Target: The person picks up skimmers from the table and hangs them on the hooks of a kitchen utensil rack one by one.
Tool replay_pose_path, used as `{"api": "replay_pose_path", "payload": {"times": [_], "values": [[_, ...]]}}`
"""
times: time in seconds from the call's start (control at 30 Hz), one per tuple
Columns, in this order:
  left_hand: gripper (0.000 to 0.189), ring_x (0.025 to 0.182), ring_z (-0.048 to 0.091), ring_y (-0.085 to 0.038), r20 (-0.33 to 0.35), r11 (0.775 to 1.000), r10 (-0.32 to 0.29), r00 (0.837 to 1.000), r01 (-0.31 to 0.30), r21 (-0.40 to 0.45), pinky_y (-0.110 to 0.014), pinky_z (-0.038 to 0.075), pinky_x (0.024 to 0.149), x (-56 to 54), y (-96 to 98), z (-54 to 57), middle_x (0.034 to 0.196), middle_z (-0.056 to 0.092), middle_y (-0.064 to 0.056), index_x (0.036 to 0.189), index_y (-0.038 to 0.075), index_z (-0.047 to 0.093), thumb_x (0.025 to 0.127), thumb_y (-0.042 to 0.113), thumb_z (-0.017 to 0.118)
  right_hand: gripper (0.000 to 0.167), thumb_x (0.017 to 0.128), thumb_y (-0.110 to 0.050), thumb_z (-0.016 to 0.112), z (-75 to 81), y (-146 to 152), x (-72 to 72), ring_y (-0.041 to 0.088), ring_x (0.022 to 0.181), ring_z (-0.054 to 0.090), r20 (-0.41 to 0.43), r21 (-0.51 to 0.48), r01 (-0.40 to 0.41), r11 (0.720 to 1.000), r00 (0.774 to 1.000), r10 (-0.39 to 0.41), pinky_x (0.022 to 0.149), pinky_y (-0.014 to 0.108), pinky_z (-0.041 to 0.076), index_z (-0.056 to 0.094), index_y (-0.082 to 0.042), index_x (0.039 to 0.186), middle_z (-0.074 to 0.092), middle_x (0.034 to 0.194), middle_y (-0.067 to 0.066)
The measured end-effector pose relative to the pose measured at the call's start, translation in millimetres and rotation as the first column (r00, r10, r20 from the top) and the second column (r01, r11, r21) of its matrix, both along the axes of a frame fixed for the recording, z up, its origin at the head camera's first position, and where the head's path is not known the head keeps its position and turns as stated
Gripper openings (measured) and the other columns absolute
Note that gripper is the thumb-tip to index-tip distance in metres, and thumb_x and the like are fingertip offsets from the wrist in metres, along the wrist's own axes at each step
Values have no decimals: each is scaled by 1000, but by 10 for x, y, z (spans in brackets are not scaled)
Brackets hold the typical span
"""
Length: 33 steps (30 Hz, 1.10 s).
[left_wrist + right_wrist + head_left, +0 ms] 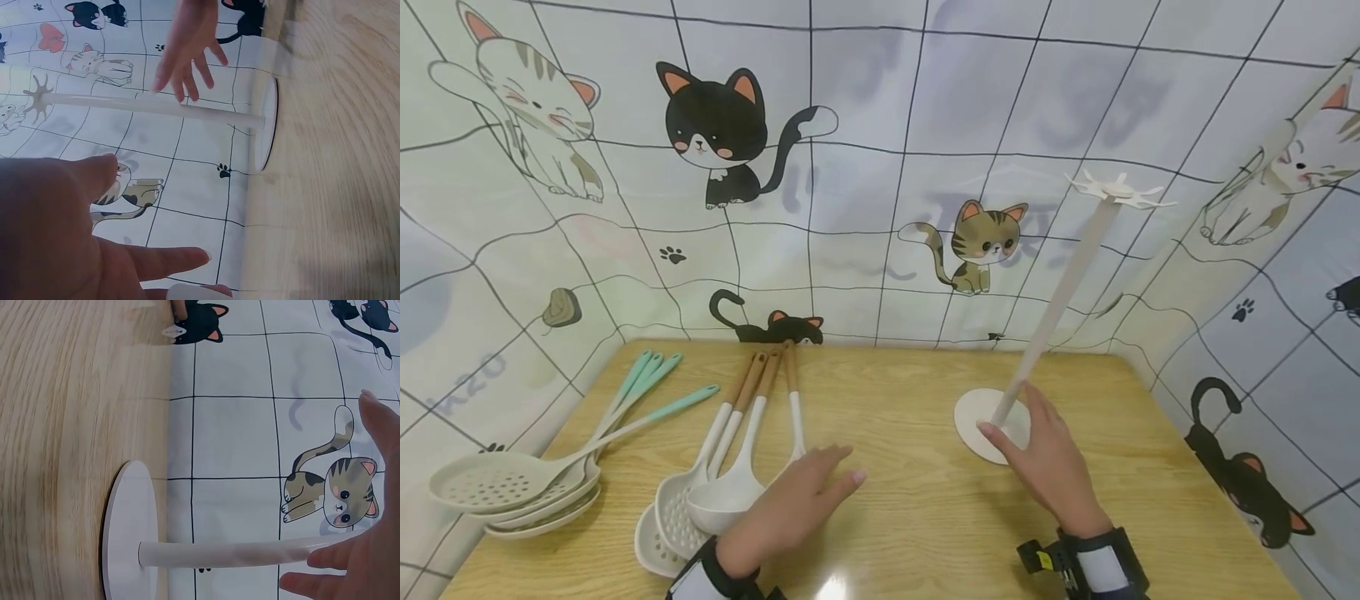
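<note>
A white utensil stand (1060, 308) rises from a round base, topped by a ring of hooks that hold nothing. My right hand (1052, 462) is beside the lower pole, thumb and fingers spread; in the right wrist view the fingertips (331, 556) overlap the pole. My left hand (797, 504) reaches over the white utensils with wooden handles, its thumb and index finger straight. Partly behind it lie a white ladle (726, 496) and another utensil (796, 417) whose head is hidden. Slotted white utensils (673, 504) lie next to the ladle.
At the left of the wooden table (895, 533), several white slotted spoons (497, 483) with teal handles are stacked, handles toward the back. A cloth (865, 192) printed with cats and grid lines hangs behind the table and along its sides.
</note>
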State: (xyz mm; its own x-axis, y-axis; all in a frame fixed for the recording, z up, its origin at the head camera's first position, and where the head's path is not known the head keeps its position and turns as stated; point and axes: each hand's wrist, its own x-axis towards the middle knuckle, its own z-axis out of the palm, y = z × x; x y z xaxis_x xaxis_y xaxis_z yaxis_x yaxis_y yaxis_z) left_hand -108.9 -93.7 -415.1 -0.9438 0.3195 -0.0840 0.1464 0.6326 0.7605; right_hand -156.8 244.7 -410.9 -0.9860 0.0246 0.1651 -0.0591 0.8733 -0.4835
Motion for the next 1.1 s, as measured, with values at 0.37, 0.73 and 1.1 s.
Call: {"api": "replay_pose_path", "payload": {"times": [0.37, 0.73, 1.1], "values": [[70, 147, 35, -46, 53, 999, -24, 998, 22, 47, -66, 28, 117, -61, -68, 66, 156, 41, -25, 150, 3, 44, 104, 56, 44, 101, 95, -65, 55, 84, 28, -137, 56, 144, 32, -16, -2, -19, 1000, 1000, 19, 105, 75, 35, 13, 0, 161, 28, 160, 34], [73, 148, 37, -40, 74, 1000, 12, 997, -12, 1, -61, 29, 120, -120, -131, 176, 157, 43, -20, 151, 2, 43, 103, 57, 45, 94, 98, -58, 57, 90, 118, -236, 55, 143, 34, -31, -95, -39, 995, 999, 36, 105, 76, 33, 16, -3, 161, 29, 159, 33], [77, 146, 39, -42, 130, 996, 73, 989, -65, -68, -61, 31, 118, -333, -269, 236, 156, 45, -21, 153, 2, 40, 104, 61, 38, 69, 109, -41, 40, 22, 144, -319, 49, 151, 23, 4, -518, -79, 852, 995, 95, 116, 71, 22, 17, 2, 159, 26, 161, 30]]}}
